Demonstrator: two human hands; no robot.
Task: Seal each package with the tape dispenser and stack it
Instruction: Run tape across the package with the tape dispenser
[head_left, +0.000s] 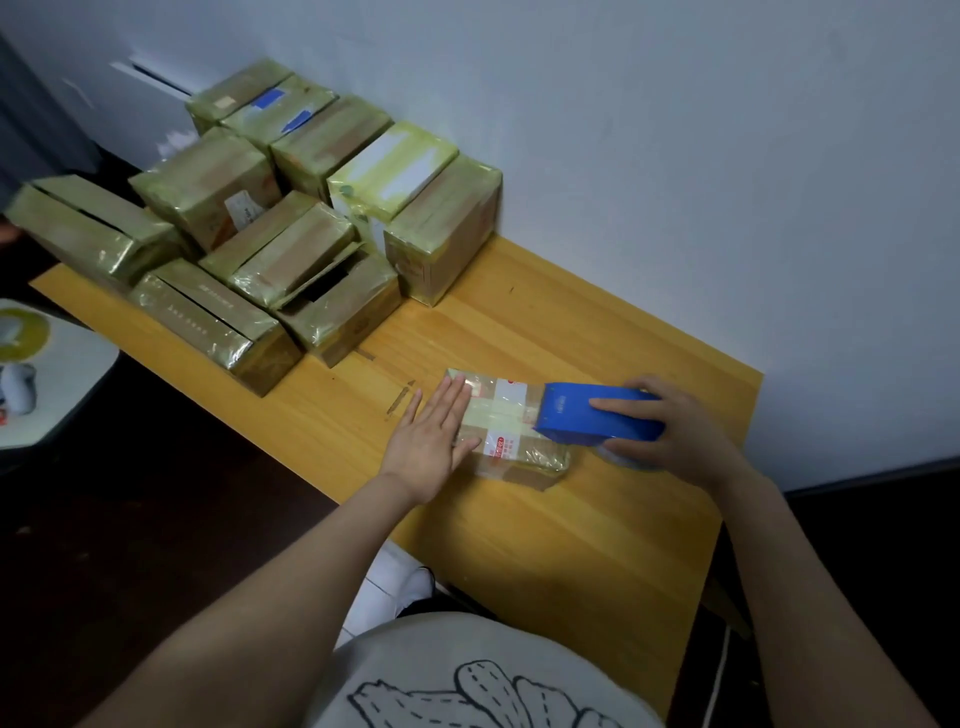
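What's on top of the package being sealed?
Left hand flat on its left end; blue tape dispenser, gripped by right hand, on its right end. The surface beneath both is covered.

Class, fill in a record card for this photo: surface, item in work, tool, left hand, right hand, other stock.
surface: wooden table, set against a pale wall
item in work: small package, lying flat on the table, tape strips across its top
tool: blue tape dispenser, over the package's right end
left hand: flat, fingers straight, pressing on the package's left end
right hand: grips the tape dispenser
other stock: pile of taped boxes at the table's far left, some stacked on others
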